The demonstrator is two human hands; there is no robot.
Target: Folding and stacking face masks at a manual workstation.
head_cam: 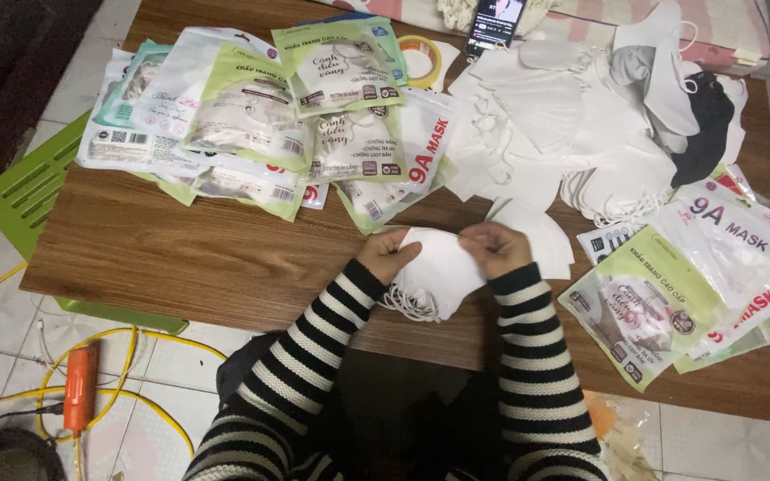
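both hands at near edge of wooden bench [180, 258], striped sleeves. left hand [387, 254] pinches the left edge of a small stack of white masks [438, 272], fingers closed on it. right hand [495, 248] grips the stack's top right corner, also closed on it. stack sits between the two hands, lower part resting on the bench, ear loops spilling out just below the left hand. a few flat white masks [541, 233] just right of the right hand. big loose mask pile [572, 134] beyond the right hand, black mask [706, 125] at its far right. filled mask packets [269, 116], green and white, heaped beyond the left hand. more packets [688, 285] well right of the right hand. tape roll [421, 61] and phone [495, 22] at far edge. orange tool [80, 387] on floor, well left of the left hand.
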